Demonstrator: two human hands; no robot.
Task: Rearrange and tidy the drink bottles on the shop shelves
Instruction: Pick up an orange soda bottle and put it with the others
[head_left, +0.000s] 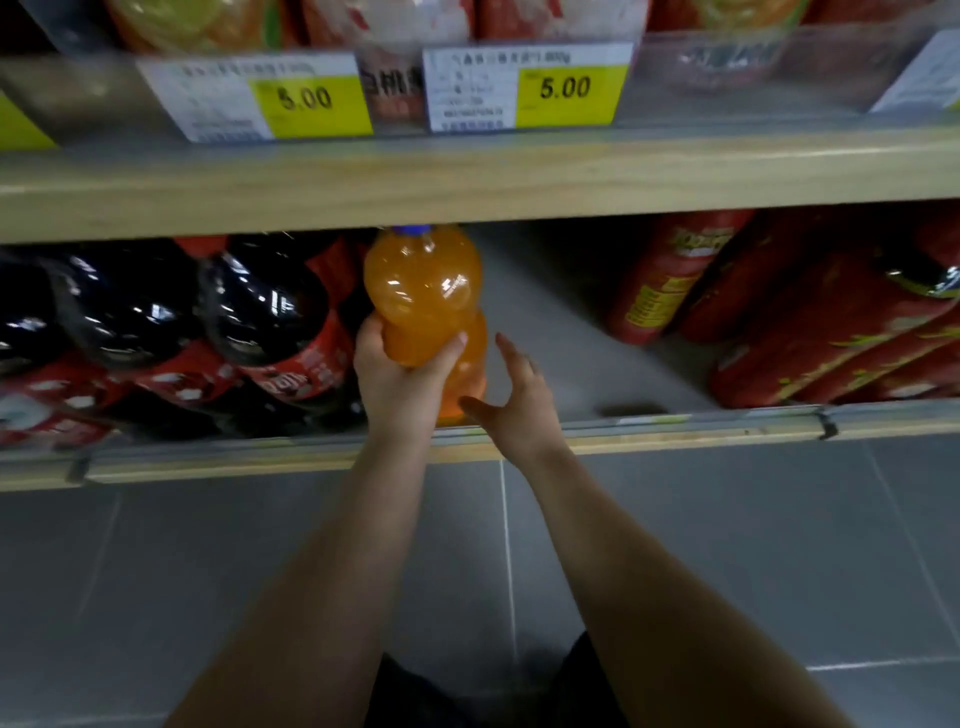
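Note:
An orange drink bottle (423, 291) with a blue cap stands upright at the front of the lower shelf (701, 423), its cap just under the shelf above. My left hand (397, 379) grips its middle, thumb across the front. My right hand (511, 402) hovers beside the bottle's lower right with spread fingers and holds nothing. Whether its thumb touches the bottle's base I cannot tell.
Dark cola bottles (260, 312) with red labels crowd the shelf left of the orange bottle. Red-wrapped bottles (810, 322) lean at the right. Bare grey shelf floor (561, 332) lies between. The upper shelf board (467, 176) carries yellow 5.00 price tags (563, 88). Grey floor tiles lie below.

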